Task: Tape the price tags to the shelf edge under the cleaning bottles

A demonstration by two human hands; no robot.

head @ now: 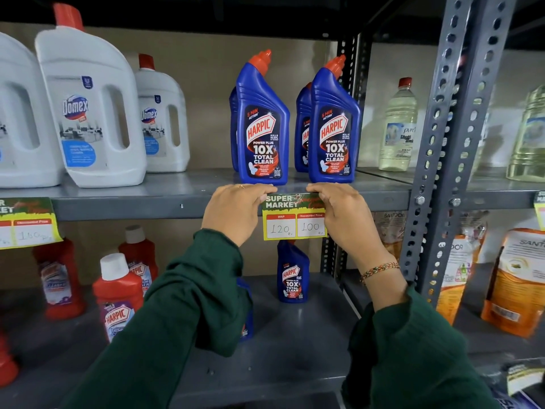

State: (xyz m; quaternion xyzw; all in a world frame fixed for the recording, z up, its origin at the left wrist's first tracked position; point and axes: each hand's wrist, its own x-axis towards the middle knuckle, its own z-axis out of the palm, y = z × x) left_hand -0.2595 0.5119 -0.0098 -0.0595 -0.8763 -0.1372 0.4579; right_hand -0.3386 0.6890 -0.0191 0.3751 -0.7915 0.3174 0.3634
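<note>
A green and yellow price tag, marked 120 and 100, lies flat against the grey shelf edge just under the blue Harpic bottles. My left hand presses its top left corner with the fingertips. At the top right corner, my right hand pins the tag to the edge. Tape is not visible under my fingers. Another price tag hangs on the same shelf edge at the far left, below the white Domex bottles.
Red Harpic bottles and one small blue Harpic bottle stand on the lower shelf. A perforated grey upright divides off the right bay, which holds clear bottles and orange pouches. More tags lie at the bottom right.
</note>
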